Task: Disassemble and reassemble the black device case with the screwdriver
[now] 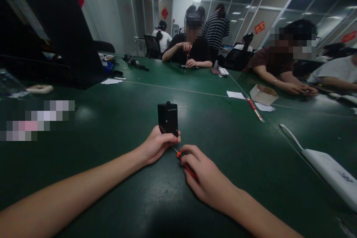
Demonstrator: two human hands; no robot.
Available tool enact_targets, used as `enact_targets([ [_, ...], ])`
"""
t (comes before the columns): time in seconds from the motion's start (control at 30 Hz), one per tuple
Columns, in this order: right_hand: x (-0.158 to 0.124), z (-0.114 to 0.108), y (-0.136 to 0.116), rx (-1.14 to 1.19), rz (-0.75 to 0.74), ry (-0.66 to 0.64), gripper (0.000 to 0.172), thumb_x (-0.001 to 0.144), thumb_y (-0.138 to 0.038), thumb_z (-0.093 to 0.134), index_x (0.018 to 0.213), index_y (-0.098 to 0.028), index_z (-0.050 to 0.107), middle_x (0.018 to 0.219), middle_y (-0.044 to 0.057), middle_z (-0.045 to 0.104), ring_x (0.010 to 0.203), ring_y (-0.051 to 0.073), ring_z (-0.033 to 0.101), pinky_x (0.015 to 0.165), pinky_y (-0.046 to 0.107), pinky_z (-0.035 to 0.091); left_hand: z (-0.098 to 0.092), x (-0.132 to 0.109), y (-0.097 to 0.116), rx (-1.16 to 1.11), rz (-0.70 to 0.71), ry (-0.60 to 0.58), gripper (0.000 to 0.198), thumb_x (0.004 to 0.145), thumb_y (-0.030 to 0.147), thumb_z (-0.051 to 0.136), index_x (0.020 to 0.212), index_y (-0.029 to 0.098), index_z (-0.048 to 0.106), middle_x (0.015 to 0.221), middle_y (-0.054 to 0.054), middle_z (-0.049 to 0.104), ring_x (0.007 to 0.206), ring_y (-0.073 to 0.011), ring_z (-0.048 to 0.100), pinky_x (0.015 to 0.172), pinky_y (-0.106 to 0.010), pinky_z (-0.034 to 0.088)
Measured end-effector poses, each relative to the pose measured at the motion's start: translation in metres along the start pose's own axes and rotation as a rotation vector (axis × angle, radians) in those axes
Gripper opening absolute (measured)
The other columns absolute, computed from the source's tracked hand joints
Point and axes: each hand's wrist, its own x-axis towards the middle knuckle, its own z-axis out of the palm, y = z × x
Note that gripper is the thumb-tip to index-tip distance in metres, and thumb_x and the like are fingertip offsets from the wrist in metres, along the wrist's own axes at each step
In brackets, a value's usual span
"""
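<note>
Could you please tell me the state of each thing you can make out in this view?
Left hand: closed around the black box's lower end
Right hand: closed on the screwdriver
Black box: held upright
Screwdriver: shaft towards the left hand, tip contact unclear
Small carton: open-topped
White device: lying on the table
Black cables: tangled
</note>
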Motion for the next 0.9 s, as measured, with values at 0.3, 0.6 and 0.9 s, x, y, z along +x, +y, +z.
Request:
enact_targets([
  [0.3, 0.004, -0.021, 0.029, 0.372, 0.362, 0.548, 0.014, 0.086, -0.031, 0.065, 0.093, -0.019, 0.071, 0.107, 0.009, 0.075, 0.097, 0.025, 0.07, 0.093, 0.043, 0.053, -0.001, 0.005, 0.0, 0.002, -0.009, 0.043, 0.013, 0.058, 0.004, 0.064, 0.07, 0.009, 0.065, 0.068, -0.002, 0.059, 0.063, -0.0099, 0.053, 0.062, -0.021, 0.041],
  [0.6, 0.0, -0.029, 0.016, 0.273, 0.226, 0.585, 0.008, 0.084, -0.023, 0.065, 0.086, -0.022, 0.072, 0.101, 0.008, 0.076, 0.092, 0.024, 0.072, 0.087, 0.041, 0.057, -0.003, 0.002, 0.001, 0.006, -0.011, 0.036, 0.018, 0.058, 0.005, 0.062, 0.075, 0.01, 0.065, 0.07, -0.003, 0.06, 0.062, -0.0111, 0.055, 0.06, -0.023, 0.042],
  [0.9, 0.001, -0.029, 0.016, 0.262, 0.199, 0.504, 0.005, 0.083, -0.021, 0.064, 0.083, -0.021, 0.069, 0.097, 0.008, 0.075, 0.087, 0.023, 0.072, 0.08, 0.037, 0.057, -0.002, 0.001, 0.001, 0.001, 0.017, 0.081, 0.015, 0.059, 0.007, 0.063, 0.073, 0.01, 0.066, 0.07, -0.002, 0.06, 0.054, -0.0086, 0.052, 0.052, -0.022, 0.04],
])
